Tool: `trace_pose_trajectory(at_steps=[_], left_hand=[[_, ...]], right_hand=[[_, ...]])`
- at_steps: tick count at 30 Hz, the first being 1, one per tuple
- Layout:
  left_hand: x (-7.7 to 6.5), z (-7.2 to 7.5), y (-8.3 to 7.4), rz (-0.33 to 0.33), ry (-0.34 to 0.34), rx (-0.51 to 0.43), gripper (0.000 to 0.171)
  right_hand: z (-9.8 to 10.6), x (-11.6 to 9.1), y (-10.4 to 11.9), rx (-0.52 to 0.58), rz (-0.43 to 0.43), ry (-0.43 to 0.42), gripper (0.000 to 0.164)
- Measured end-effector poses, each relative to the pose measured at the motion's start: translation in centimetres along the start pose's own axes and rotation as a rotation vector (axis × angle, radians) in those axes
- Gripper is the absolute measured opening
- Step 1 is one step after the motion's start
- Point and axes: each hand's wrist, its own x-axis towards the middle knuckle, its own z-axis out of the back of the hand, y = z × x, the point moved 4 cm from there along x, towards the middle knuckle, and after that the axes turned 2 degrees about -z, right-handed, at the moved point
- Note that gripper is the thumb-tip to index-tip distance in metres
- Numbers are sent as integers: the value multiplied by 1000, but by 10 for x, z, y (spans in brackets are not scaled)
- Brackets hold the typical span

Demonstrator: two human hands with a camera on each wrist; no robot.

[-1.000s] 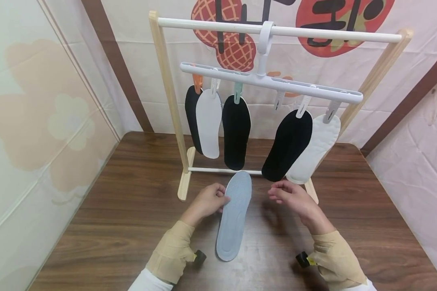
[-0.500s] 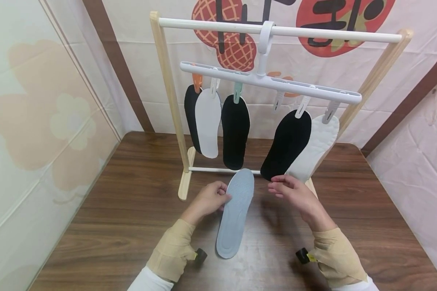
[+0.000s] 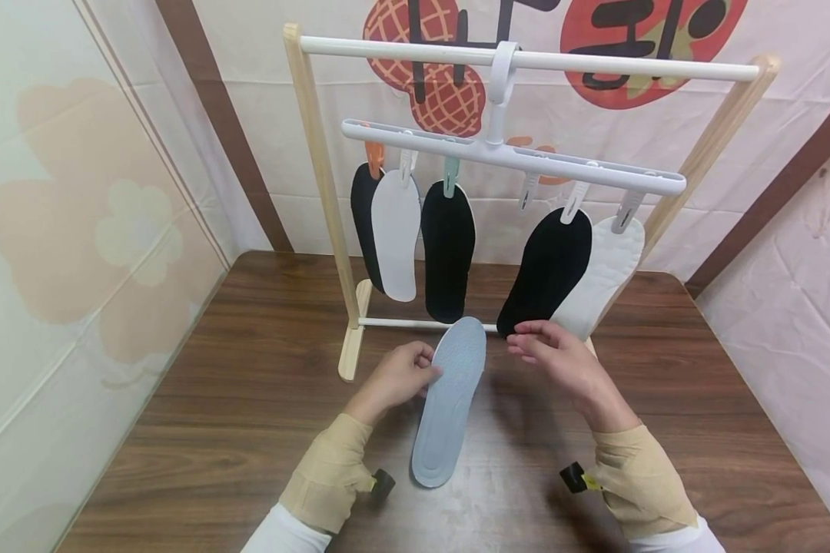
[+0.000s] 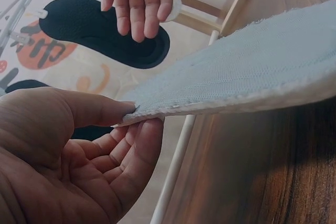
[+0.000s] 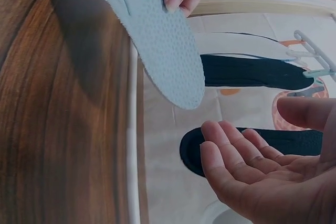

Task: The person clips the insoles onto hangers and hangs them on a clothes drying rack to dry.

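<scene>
My left hand (image 3: 400, 378) pinches the edge of a light blue-grey insole (image 3: 449, 407) between thumb and fingers. In the left wrist view the insole (image 4: 247, 72) shows a pale, fuzzy rim under the thumb. My right hand (image 3: 560, 357) holds nothing; its fingers (image 5: 231, 153) are loosely bent, palm turned up in the right wrist view. It is nearest the lower end of a hanging black insole (image 3: 549, 269), overlapping it in the head view; whether they touch I cannot tell. Behind that hangs a white insole (image 3: 605, 269).
A wooden rack (image 3: 318, 153) carries a white hanger (image 3: 512, 156) with several clips. Further left hang a white insole (image 3: 396, 238) and black insoles, one under a green clip (image 3: 451, 177). A grey clip (image 3: 529, 190) on the hanger grips nothing. Everything stands on a brown table (image 3: 249, 369).
The blue-grey insole has risen slightly toward the rack, its top end moving a little right, with my left hand still pinching it. My right hand has moved slightly upward.
</scene>
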Motion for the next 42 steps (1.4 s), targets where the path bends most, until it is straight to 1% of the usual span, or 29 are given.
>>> trace_pose_trajectory(at_steps=[7, 12, 17, 24, 33, 42], left_hand=[[1, 1, -3, 4, -5, 7, 22], [2, 0, -4, -7, 0, 11, 22], [0, 0, -10, -21, 9, 16, 23], [-5, 0, -19, -62, 10, 31, 20], [-5, 1, -27, -58, -1, 52, 20], [-3, 3, -35, -73, -14, 58, 19]], right_hand=[[0, 2, 13, -6, 36, -20, 45], [-1, 3, 22, -20, 54, -28, 47], [-1, 4, 28, -25, 68, -40, 46], [0, 4, 38, -16, 119, -60, 44], [-1, 3, 53, 13, 158, -78, 42], [2, 0, 67, -31, 165, -83, 43]])
